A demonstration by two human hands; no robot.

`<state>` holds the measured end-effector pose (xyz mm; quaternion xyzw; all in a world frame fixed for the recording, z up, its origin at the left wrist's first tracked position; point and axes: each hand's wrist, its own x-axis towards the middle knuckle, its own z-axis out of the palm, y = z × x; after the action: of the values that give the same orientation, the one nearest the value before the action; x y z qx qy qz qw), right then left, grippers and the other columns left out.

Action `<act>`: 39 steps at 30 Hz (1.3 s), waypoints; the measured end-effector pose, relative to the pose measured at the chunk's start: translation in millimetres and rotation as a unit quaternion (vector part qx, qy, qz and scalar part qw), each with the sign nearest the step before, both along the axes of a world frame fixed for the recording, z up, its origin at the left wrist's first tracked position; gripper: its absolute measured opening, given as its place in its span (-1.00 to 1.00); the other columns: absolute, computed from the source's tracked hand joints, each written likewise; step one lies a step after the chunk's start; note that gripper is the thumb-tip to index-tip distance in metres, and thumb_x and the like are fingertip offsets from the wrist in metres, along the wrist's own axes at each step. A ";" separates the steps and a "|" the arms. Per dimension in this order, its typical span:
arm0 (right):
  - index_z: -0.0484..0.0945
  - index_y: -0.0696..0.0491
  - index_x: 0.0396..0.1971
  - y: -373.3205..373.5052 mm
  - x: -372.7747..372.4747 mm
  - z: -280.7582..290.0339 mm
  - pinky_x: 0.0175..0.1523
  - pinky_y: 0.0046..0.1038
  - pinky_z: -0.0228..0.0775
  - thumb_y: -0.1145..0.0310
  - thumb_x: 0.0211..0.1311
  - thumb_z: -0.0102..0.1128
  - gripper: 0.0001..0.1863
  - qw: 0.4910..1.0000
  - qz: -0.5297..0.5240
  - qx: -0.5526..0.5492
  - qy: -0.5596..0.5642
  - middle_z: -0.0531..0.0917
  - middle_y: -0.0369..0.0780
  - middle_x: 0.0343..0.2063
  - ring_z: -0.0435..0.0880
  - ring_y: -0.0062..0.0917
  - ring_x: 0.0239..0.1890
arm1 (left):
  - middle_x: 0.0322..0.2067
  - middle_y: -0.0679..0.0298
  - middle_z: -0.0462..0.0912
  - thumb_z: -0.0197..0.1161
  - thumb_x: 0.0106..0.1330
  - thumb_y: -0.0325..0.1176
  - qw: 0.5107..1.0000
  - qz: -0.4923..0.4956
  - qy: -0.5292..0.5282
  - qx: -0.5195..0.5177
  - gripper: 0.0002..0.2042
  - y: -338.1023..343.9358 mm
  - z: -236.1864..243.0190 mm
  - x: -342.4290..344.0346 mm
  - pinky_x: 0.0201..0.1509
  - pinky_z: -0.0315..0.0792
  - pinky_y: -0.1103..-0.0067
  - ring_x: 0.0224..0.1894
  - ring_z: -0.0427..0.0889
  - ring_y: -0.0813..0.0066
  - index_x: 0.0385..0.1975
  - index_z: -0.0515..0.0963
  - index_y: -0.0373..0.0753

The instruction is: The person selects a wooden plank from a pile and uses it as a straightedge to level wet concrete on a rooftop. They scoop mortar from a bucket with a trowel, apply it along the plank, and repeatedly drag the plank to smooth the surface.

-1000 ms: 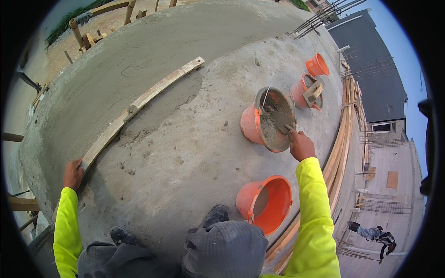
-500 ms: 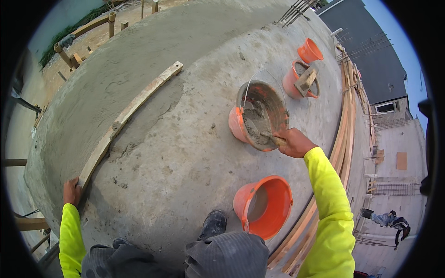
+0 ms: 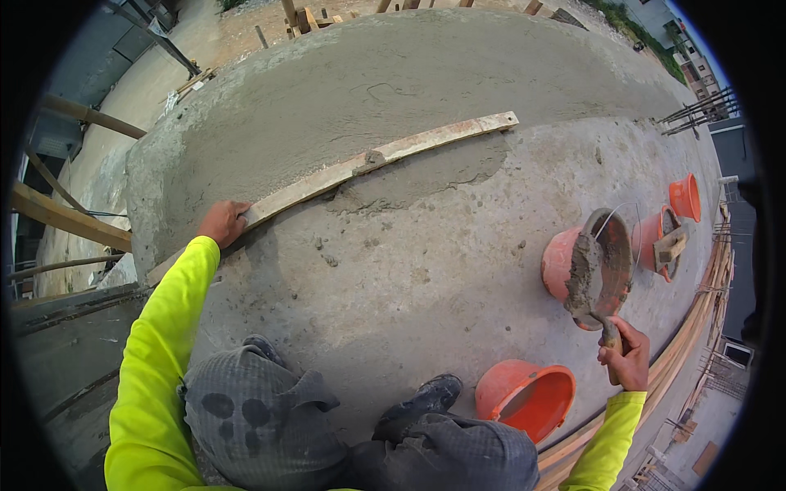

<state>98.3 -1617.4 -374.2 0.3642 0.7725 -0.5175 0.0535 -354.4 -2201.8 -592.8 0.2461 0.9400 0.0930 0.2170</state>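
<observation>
The person's right hand [image 3: 626, 356] has its fingers curled around the handle of a trowel [image 3: 608, 331], toward the slab's right edge. The trowel's long axis runs from the fist away from the body and slightly left, so its blade lies ahead of the fingers, over the near-left side of the mouth of a bucket [image 3: 560, 260]. Whether the blade touches the rim cannot be told.

The left hand [image 3: 225, 223] pinches the near end of a board [image 3: 401, 150], by the slab's left edge; the fingertips beneath are hidden. From those fingers the board runs away and to the right, its long axis slanting across the slab [image 3: 393, 303] toward the far right corner. The left hand is much the nearer to the board; the trowel in the right is well apart from it.

The trowel's blade is coated along its length with thick, wet grey mortar [image 3: 584, 266], and its handle is smeared too. The board is long, narrow and pale, flecked with dried cement, with a hole near its far end and a lump [image 3: 372, 158] of mortar near its middle. Smooth, damp concrete [image 3: 491, 69] spreads beyond it to the slab's far edge; a rough-edged wet patch [image 3: 434, 184] borders its near side. The bucket is orange, tilted, its inside caked grey.
</observation>
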 end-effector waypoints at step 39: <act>0.47 0.18 0.23 -287.1 -245.2 -175.2 0.08 -0.20 0.49 0.24 0.35 0.21 -0.48 0.917 0.386 -0.096 -0.032 0.69 0.14 -0.10 0.70 -0.03 -0.06 | -0.16 -0.08 0.73 0.24 0.23 -0.44 0.998 0.034 0.038 0.025 -0.62 -0.9 -4.9 11.5 0.09 0.54 0.19 -0.08 0.70 -0.06 0.07 0.67 -0.20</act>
<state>-146.8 -1904.5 -549.4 0.0474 0.7976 -0.5162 0.3085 -342.9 -2202.7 -597.7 0.2232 0.9526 0.1145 0.1719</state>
